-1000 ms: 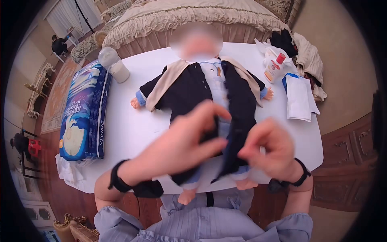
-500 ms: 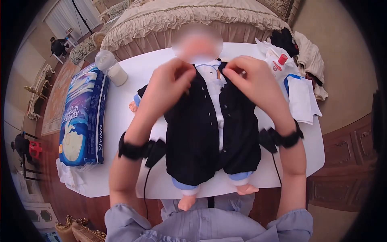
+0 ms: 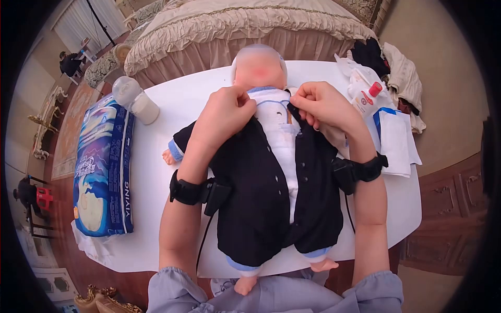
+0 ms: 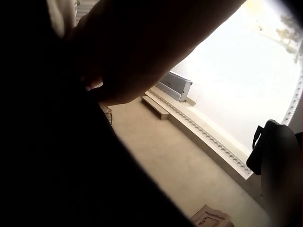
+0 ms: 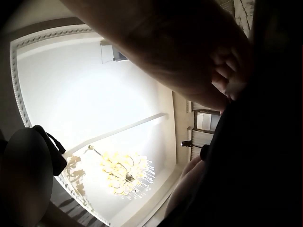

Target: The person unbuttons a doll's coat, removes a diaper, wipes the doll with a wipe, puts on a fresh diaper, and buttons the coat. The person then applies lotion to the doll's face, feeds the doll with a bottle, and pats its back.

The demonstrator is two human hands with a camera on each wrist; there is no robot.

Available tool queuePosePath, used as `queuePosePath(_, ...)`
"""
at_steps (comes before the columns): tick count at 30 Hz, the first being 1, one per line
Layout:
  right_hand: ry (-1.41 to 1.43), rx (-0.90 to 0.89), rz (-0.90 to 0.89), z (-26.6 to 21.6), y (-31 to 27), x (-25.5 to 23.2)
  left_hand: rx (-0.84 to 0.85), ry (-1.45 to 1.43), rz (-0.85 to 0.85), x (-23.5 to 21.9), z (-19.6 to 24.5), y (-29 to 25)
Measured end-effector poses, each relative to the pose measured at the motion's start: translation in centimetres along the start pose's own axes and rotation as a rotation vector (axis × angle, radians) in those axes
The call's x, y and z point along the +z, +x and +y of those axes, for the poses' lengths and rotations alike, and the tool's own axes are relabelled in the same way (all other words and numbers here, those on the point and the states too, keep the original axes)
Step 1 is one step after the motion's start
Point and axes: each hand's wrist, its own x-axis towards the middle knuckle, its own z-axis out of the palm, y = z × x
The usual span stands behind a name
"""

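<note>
A baby doll [image 3: 258, 70] lies face up on the white table [image 3: 167, 229]. It has on a black romper [image 3: 250, 188], open down the front with buttons along one edge, over a white top [image 3: 282, 151] with blue trim. My left hand [image 3: 224, 115] pinches the romper's upper front edge at the chest, its fingertips curled inward. Across from it, my right hand [image 3: 326, 107] pinches the opposite edge between thumb and forefinger. Both wrist views are mostly dark; the left hand [image 4: 123, 61] and right hand [image 5: 189, 56] appear there in shadow, the cloth between their fingers hidden.
A blue diaper pack [image 3: 102, 172] and a milk bottle [image 3: 138, 101] stand at the left. On the right are a red-capped bottle [image 3: 370, 96], a white packet [image 3: 394, 141] and piled clothes [image 3: 404, 73]. Beyond the table is a bed [image 3: 250, 26].
Both hands have gone from the romper's lower front up to its edges near the neck. Beige cloth over the doll's shoulders is now largely covered. The front edges stand wider apart at the chest.
</note>
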Motion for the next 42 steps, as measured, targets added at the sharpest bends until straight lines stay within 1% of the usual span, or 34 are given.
queuePosePath(1, -0.035, -0.005, -0.015, -0.3, -0.1, 0.0, -0.005, -0.001, 0.000, -0.1, -0.2, 0.0)
queuePosePath(2, -0.035, -0.004, -0.018, -0.7, -0.2, 0.1, -0.036, -0.154, -0.031, -0.2, -0.3, 0.0)
queuePosePath(3, -0.116, 0.007, -0.004, -1.1, -0.4, 0.4, -0.065, -0.305, -0.063, -0.4, -0.4, 0.0)
queuePosePath(4, -0.198, 0.020, 0.012, -1.5, -0.5, 0.6, -0.064, -0.305, -0.065, -0.6, -0.4, 0.0)
queuePosePath(6, -0.229, 0.016, -0.014, -1.7, -0.5, 0.6, -0.093, -0.344, -0.159, -1.0, -0.3, 0.0)
queuePosePath(7, -0.259, 0.009, -0.045, -1.7, -0.6, 0.6, -0.095, -0.344, -0.161, -1.2, -0.2, 0.0)
queuePosePath(9, -0.233, -0.017, -0.058, -0.9, -0.2, 0.7, -0.119, -0.177, -0.237, -1.5, 0.1, 0.0)
queuePosePath(10, -0.209, -0.045, -0.069, -0.6, -0.1, 0.7, -0.118, -0.178, -0.239, -1.3, 0.2, 0.0)
queuePosePath(12, -0.193, -0.033, -0.070, -0.9, -0.5, 0.6, -0.123, -0.031, -0.161, -0.6, 0.3, -0.1)
queuePosePath(13, -0.176, -0.021, -0.074, -1.1, -0.7, 0.6, -0.123, -0.031, -0.161, -0.6, 0.1, -0.1)
queuePosePath(14, -0.176, -0.021, -0.075, -0.9, -0.6, 0.7, -0.101, -0.097, -0.154, -0.6, -0.2, 0.0)
queuePosePath(15, -0.185, -0.058, -0.023, -0.5, -0.5, 0.8, -0.077, -0.163, -0.148, -0.6, -0.4, 0.1)
queuePosePath(16, -0.196, -0.098, 0.031, -0.1, -0.3, 0.8, -0.073, -0.164, -0.147, -0.7, -0.4, 0.2)
queuePosePath(17, -0.198, -0.103, 0.033, 0.0, 0.1, 0.8, -0.108, -0.393, -0.123, -1.0, -0.4, 0.5)
queuePosePath(18, -0.184, -0.194, 0.085, 0.1, 0.6, 1.1, -0.145, -0.620, -0.097, -1.1, -0.4, 0.6)
queuePosePath(19, -0.166, -0.284, 0.137, 0.1, 1.0, 1.3, -0.144, -0.617, -0.096, -1.0, -0.5, 0.6)
queuePosePath(21, -0.182, -0.302, 0.137, -0.4, 2.0, 2.0, -0.199, -0.829, -0.129, -0.5, -0.8, 0.9)
queuePosePath(23, -0.200, -0.321, 0.139, -0.6, 2.3, 2.5, -0.189, -0.835, -0.138, 0.0, -0.7, 0.9)
queuePosePath(25, -0.133, -0.184, 0.015, -0.5, 2.6, 2.8, -0.181, -0.843, -0.142, 0.1, -1.0, 1.0)
queuePosePath(26, -0.115, -0.169, 0.008, -0.5, 2.6, 2.7, -0.164, -0.851, -0.161, -0.1, -1.3, 1.1)
queuePosePath(28, -0.108, -0.190, 0.029, -0.5, 2.3, 3.0, -0.150, -0.858, -0.183, -0.1, -1.4, 1.1)
queuePosePath(30, -0.099, -0.211, 0.054, -0.8, 2.0, 3.1, -0.155, -0.859, -0.157, 0.0, -1.1, 0.9)
queuePosePath(32, -0.184, -0.239, 0.077, -1.2, 1.7, 3.2, -0.153, -0.847, -0.166, 0.0, -1.1, 0.9)
queuePosePath(33, -0.182, -0.235, 0.080, -0.9, 1.9, 3.2, -0.150, -0.837, -0.168, 0.1, -1.2, 0.9)
queuePosePath(35, -0.077, -0.230, 0.084, -0.3, 2.3, 3.3, -0.158, -0.845, -0.168, 0.3, -1.4, 0.9)
queuePosePath(36, -0.076, -0.228, 0.085, -0.2, 2.4, 3.3, -0.163, -0.854, -0.163, 0.4, -1.5, 0.9)
queuePosePath(38, 0.064, -0.196, 0.070, -0.1, 2.5, 3.3, -0.162, -0.844, -0.161, 0.4, -1.5, 0.9)
queuePosePath(42, 0.143, -0.183, 0.051, -0.1, 2.5, 3.3, -0.133, -0.838, -0.153, 0.3, -1.5, 0.8)
